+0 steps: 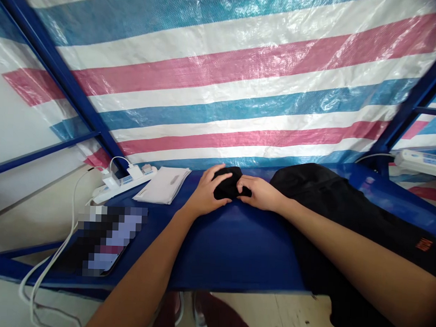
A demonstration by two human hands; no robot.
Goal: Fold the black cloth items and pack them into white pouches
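A small black bundle (227, 184), seemingly soft cloth, lies on the blue tabletop (236, 250) near its far side. Around its left side curves my left hand (207, 192), fingers over the top and thumb at the near edge. My right hand (262, 192) pinches the bundle's right end between curled fingers and thumb. What kind of item the bundle is, I cannot tell. To the right, a larger black garment (320, 200) with a small orange mark is spread out, partly beneath my right forearm.
Left of my hands are a stack of white papers (163, 184), a white power strip (124, 183) with plugs and cables, and a pixelated phone (117, 241). A striped plastic sheet (235, 78) hangs behind, between blue metal posts (63, 77). Another power strip (421, 162) is at right.
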